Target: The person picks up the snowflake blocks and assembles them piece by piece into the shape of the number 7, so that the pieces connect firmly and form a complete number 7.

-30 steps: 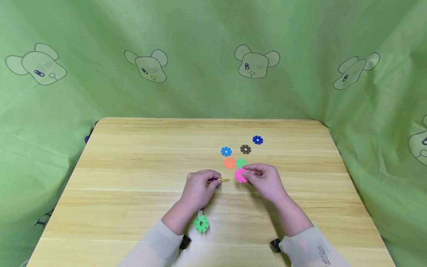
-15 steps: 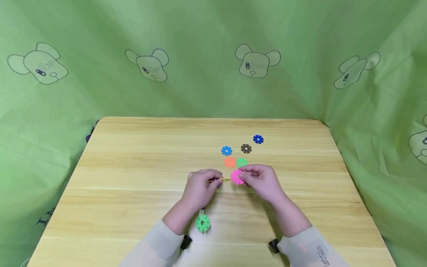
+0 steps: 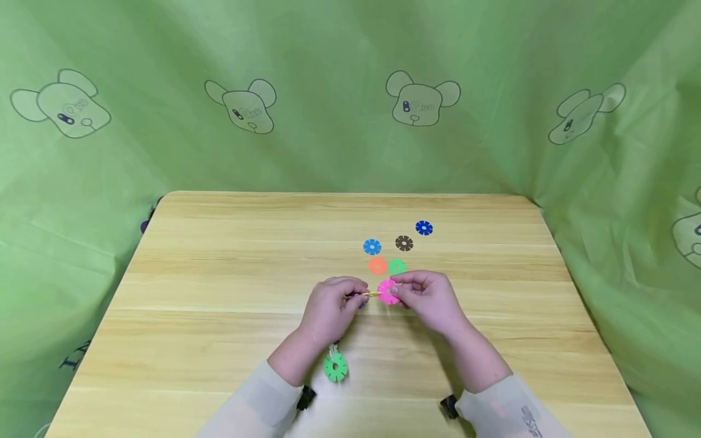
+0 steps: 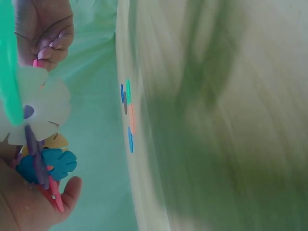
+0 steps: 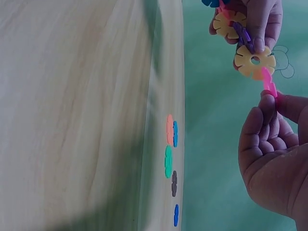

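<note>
My left hand [image 3: 330, 309] grips a chain of interlocked notched plastic discs. In the left wrist view a white disc [image 4: 54, 103], a purple disc [image 4: 34, 151] and a blue disc [image 4: 63, 164] belong to it. A green disc [image 3: 328, 368] dangles at the chain's near end, below the left wrist. Between left thumb and fingers sits a yellow disc [image 5: 244, 62], at the chain's other end. A pink disc [image 3: 385, 297] is pinched by my right hand [image 3: 436, 302]. Its edge meets the yellow disc's rim; how deeply they are slotted I cannot tell.
Beyond the hands, loose discs lie flat on the wooden table [image 3: 219, 255]: light blue [image 3: 366, 247], orange [image 3: 373, 266], green [image 3: 401, 271], brown [image 3: 399, 244] and dark blue [image 3: 418, 228]. Green cloth [image 3: 328, 158] hangs behind and at both sides.
My right hand has moved slightly left, bringing the pink disc from apart to contact with the yellow disc. The left hand has shifted a little right, the hanging green disc with it.
</note>
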Tool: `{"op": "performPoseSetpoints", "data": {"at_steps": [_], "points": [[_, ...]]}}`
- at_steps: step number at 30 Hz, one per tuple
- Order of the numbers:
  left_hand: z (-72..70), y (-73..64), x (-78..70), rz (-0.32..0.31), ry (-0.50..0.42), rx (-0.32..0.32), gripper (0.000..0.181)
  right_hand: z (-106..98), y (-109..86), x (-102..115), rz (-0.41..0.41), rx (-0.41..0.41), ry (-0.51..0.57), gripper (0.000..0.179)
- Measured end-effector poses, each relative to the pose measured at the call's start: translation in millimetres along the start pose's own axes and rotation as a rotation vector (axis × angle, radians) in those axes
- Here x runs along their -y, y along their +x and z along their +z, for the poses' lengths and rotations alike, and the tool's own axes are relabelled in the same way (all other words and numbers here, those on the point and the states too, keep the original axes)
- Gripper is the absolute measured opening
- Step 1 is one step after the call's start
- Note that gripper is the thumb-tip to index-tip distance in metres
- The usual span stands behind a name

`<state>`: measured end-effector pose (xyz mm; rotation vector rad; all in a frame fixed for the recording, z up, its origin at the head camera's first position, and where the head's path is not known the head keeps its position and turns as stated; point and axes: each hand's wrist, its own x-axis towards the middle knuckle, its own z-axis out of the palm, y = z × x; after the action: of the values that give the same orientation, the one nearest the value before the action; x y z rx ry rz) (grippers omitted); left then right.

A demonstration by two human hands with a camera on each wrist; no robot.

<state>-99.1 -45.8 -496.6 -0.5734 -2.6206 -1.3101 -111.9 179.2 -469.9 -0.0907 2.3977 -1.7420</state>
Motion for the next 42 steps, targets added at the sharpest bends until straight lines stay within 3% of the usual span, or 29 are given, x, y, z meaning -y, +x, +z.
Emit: {"op": "performPoseSetpoints", "data": {"at_steps": [7, 17, 24, 31, 42], "points": [[-1.6, -0.6, -0.7, 0.038, -0.007, -0.038, 0.006, 2.3, -1.6, 3.2, -0.007, -0.008, 0.012, 0.017], [0.2, -2.2, -0.1, 0.051, 0.014, -0.042, 0.005, 3.2, -3.4, 1.2, -0.017, -0.01, 0.057, 0.015], [3.3, -3.0, -1.1, 0.091, 0.035, -0.087, 0.005, 3.8, -2.2, 1.2, -0.019, -0.007, 0.071, 0.015], [5.6, -2.3, 1.4, 0.125, 0.104, -0.114, 0.005, 8.7, -0.8, -0.8, 0.004, -0.003, 0.122, 0.016], [11.8, -2.4, -6.8, 0.086, 0.205, 0.037, 0.008, 7.4, -3.7, -12.8, 0.048, 0.035, 0.09, 0.017]]}}
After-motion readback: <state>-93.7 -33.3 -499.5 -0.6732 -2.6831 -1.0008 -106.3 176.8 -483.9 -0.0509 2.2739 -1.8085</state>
